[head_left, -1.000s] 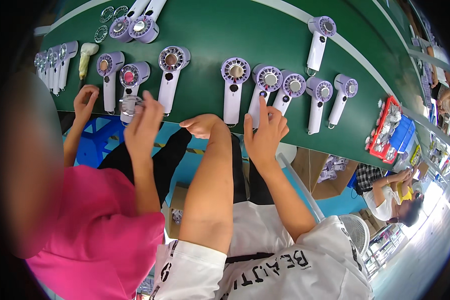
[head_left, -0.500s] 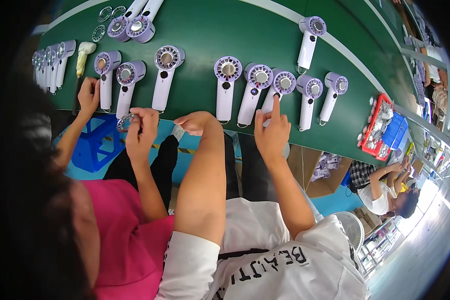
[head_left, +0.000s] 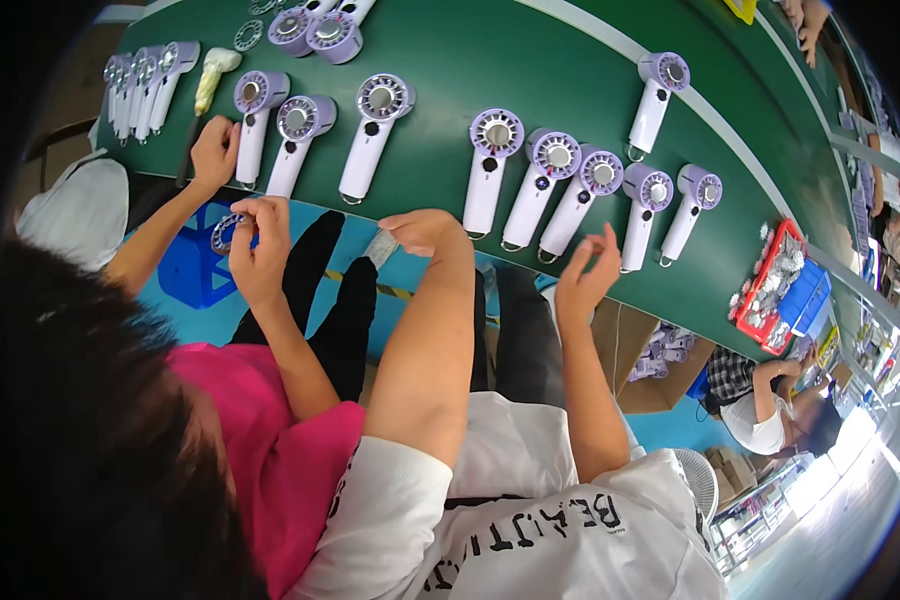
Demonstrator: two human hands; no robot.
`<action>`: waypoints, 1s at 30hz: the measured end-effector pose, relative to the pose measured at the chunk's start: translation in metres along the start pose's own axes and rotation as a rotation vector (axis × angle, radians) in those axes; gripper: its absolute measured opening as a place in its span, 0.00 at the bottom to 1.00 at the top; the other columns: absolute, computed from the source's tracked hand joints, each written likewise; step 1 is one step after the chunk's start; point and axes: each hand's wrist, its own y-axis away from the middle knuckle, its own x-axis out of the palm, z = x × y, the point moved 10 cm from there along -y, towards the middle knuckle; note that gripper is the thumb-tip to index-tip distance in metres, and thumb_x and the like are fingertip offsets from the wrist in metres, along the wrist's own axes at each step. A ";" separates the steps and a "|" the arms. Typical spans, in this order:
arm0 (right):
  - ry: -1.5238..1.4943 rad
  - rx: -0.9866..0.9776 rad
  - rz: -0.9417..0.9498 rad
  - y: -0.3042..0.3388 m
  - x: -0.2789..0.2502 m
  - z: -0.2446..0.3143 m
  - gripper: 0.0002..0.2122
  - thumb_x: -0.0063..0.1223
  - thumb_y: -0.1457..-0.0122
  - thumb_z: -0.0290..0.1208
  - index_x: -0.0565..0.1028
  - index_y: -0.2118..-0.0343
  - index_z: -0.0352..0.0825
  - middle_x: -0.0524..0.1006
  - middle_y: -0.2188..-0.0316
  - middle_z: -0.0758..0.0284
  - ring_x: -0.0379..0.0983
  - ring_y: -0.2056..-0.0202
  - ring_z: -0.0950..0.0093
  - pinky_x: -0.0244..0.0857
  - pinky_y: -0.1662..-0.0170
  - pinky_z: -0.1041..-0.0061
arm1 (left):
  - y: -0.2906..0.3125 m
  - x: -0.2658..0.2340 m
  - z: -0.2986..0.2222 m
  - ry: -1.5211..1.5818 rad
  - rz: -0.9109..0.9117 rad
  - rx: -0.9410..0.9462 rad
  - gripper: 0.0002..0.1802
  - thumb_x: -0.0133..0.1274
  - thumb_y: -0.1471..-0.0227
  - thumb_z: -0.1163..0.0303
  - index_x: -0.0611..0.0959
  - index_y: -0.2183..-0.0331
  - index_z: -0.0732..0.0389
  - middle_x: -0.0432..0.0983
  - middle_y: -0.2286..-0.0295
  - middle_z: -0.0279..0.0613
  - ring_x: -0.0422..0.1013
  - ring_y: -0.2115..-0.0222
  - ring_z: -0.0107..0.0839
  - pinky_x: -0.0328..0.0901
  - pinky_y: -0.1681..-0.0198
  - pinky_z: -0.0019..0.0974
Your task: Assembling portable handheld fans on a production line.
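Note:
My right hand [head_left: 587, 275] is raised just off the table's front edge, fingers apart and holding nothing. Closest to it is the lower end of a white and lilac handheld fan [head_left: 582, 202], which lies with several others in a loose row. A neighbouring fan [head_left: 529, 190] has a small display lit blue on its handle. Another fan [head_left: 491, 172] lies at the row's left end. My left hand [head_left: 425, 230] hangs at the table edge with fingers loosely stretched to the left, empty and touching no fan.
Beside me on the left, a co-worker in pink holds a silver ring [head_left: 226, 233]; their other hand is by a fan [head_left: 253, 130]. A mallet [head_left: 210, 85] with a wrapped head lies there. A red bin [head_left: 770, 285] of metal parts stands right, above a carton [head_left: 660, 385].
My right hand has drawn back from the fan whose handle its finger was touching, and its fingers have spread. My left hand stays empty. The whole view has shifted slightly.

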 end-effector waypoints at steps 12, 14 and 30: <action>0.377 -0.134 0.010 0.025 0.026 -0.047 0.18 0.47 0.39 0.29 0.73 0.45 0.37 0.71 0.52 0.61 0.63 0.47 0.60 0.51 0.43 0.57 | -0.006 0.004 0.004 0.116 0.069 -0.002 0.37 0.23 0.29 0.49 0.81 0.62 0.67 0.80 0.63 0.63 0.75 0.61 0.64 0.72 0.58 0.56; 0.372 -0.140 0.018 0.026 0.030 -0.041 0.18 0.47 0.39 0.29 0.73 0.45 0.37 0.71 0.52 0.61 0.63 0.47 0.60 0.51 0.43 0.57 | -0.019 0.007 0.006 0.161 0.026 0.030 0.36 0.24 0.29 0.50 0.81 0.63 0.68 0.80 0.64 0.64 0.74 0.63 0.65 0.72 0.60 0.57; 0.393 -0.131 0.003 0.027 0.027 -0.046 0.18 0.47 0.40 0.29 0.73 0.46 0.38 0.71 0.52 0.63 0.63 0.47 0.61 0.51 0.43 0.57 | 0.128 0.008 -0.022 1.082 0.677 -2.446 0.22 0.50 0.53 0.80 0.84 0.54 0.61 0.47 0.31 0.49 0.75 0.64 0.35 0.67 0.65 0.33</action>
